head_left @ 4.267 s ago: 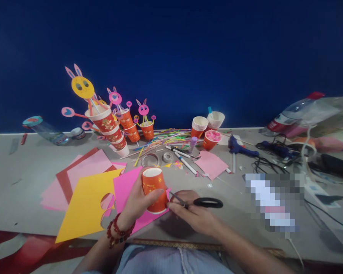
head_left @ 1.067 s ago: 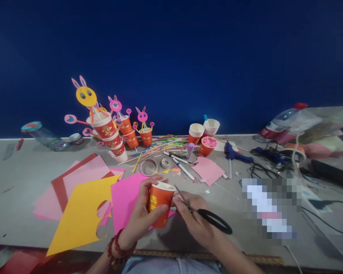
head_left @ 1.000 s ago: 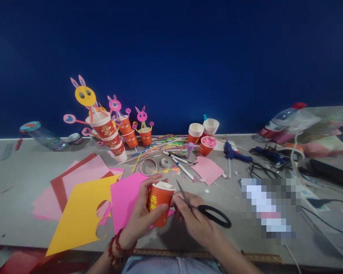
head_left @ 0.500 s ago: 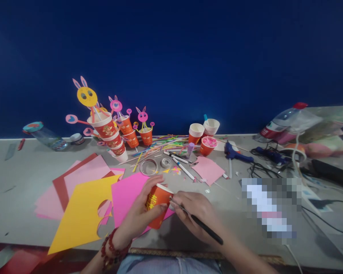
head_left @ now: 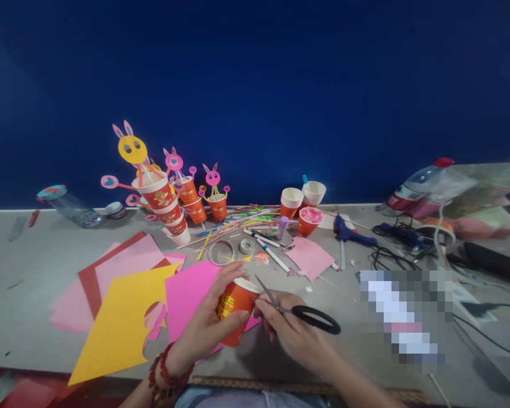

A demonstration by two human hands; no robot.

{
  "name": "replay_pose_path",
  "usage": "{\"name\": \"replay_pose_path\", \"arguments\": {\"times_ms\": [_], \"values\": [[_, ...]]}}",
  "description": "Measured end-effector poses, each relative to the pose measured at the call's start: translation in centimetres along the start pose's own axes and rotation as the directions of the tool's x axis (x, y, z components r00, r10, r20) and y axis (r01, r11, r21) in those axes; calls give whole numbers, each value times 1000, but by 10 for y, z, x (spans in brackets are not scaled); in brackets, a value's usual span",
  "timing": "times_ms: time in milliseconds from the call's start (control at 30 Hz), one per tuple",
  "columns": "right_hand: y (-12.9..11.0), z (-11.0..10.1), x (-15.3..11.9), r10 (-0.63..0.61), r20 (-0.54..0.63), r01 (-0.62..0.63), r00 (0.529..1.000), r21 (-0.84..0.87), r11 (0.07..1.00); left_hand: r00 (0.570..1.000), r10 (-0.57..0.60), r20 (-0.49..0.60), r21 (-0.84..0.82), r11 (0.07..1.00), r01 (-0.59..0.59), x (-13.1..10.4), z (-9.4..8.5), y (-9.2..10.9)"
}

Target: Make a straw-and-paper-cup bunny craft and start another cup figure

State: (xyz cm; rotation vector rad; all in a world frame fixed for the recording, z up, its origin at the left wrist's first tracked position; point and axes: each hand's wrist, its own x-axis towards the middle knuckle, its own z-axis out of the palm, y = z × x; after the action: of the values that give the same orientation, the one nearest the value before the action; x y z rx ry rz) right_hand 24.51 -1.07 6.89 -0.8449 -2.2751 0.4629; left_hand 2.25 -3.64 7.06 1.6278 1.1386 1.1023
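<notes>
A red paper cup (head_left: 234, 306) with yellow lettering and a white rim is gripped by my left hand (head_left: 215, 314), fingers behind it and thumb across its front. Black-handled scissors (head_left: 317, 318) are in my right hand (head_left: 293, 323), their blades pointing up and left past the cup's rim. The right fingertips are close against the cup's right side; whether they touch it I cannot tell. Under the cup and left hand lies a bright pink paper sheet (head_left: 187, 297). To the left is a yellow sheet (head_left: 110, 323) with round cut-outs.
Cups with paper rabbits (head_left: 159, 195) stand at the back left. Coloured sticks (head_left: 246, 214), tape rolls (head_left: 221, 253) and markers (head_left: 273, 255) lie in the middle. Cup stacks (head_left: 291, 201), a blue glue gun (head_left: 352, 233) and cables (head_left: 393, 258) are on the right.
The scissors have turned in my right hand, so the blades now show above the fingers and the handle loops stick out to the right. The left hand keeps its hold on the cup.
</notes>
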Motion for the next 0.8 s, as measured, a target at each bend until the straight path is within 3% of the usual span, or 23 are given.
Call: {"name": "replay_pose_path", "arguments": {"times_ms": [200,533,800], "values": [[-12,-13,24,88,105,-93,991,50,994,999,-33,40,71,997,30,6,-4,7],[7,2,20,-184,87,201,979,-264,943,989,-83,122,48,996,77,8,-9,4],[4,-17,25,-186,387,332,903,-355,874,968,-195,157,-58,977,207,15,-12,6]]}}
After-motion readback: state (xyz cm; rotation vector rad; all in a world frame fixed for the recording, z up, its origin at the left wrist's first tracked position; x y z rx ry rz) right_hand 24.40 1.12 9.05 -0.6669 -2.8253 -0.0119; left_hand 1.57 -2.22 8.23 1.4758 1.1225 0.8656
